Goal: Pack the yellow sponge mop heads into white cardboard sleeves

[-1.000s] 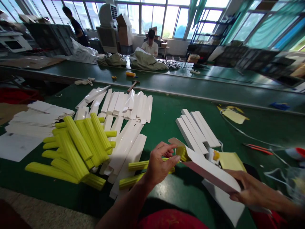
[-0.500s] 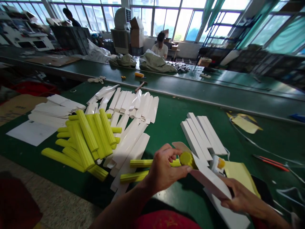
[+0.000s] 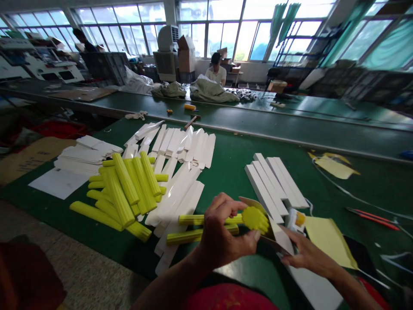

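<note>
My right hand (image 3: 306, 252) is closed around a long white carton (image 3: 282, 240), whose open end with a lifted flap points to the left. A yellow-green ribbed roll (image 3: 256, 219) sits partly inside that opening, its scalloped end sticking out. At the opening, my left hand (image 3: 224, 226) pinches the roll's end between thumb and fingers. Two more ribbed rolls (image 3: 187, 237) lie on the green table behind my left hand. Farther left is a pile of the same rolls (image 3: 121, 189). Beneath my right hand rests another white carton (image 3: 314, 284).
Flattened white cartons (image 3: 180, 193) spread over the middle, beside the rolls. Several closed white boxes (image 3: 274, 185) lie to the right, near a tape dispenser (image 3: 296, 221), a yellow sheet (image 3: 329, 241) and red-handled tweezers (image 3: 372, 217). Beyond the table, a person (image 3: 216, 73) sits by the windows.
My right hand and the carton have shifted left and up, closer to my left hand. The carton now points more toward the camera. The view has also turned slightly.
</note>
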`<state>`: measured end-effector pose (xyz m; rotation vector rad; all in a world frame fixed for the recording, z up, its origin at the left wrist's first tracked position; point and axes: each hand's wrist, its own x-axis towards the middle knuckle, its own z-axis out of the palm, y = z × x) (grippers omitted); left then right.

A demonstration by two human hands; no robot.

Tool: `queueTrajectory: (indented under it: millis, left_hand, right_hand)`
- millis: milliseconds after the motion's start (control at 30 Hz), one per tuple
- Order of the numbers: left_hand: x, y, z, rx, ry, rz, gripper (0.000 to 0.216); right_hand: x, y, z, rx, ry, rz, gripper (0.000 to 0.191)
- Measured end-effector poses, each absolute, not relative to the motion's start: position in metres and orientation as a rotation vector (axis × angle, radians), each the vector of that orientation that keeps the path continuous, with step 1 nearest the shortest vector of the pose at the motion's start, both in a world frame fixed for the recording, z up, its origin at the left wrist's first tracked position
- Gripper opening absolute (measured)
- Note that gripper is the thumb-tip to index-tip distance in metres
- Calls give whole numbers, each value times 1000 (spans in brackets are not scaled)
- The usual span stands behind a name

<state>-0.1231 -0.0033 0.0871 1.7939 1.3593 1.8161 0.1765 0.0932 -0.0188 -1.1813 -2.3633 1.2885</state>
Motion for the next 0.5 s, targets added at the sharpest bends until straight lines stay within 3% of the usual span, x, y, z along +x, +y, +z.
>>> queueTrajectory:
  millis: [200,433,500]
  left_hand:
    - [-134,-4,99,1845,1283,1852,38]
    - [-134,1,79,1469,1140,1637,62]
    - [-131,2,72,1387,1163,1592,60]
  right_hand:
    - [179,97,-28,-1124,-2344,1288,68]
    - [163,89,-23,-1138,-2341,1330,51]
    - [160,88,-23,-1151,-2331,1341,50]
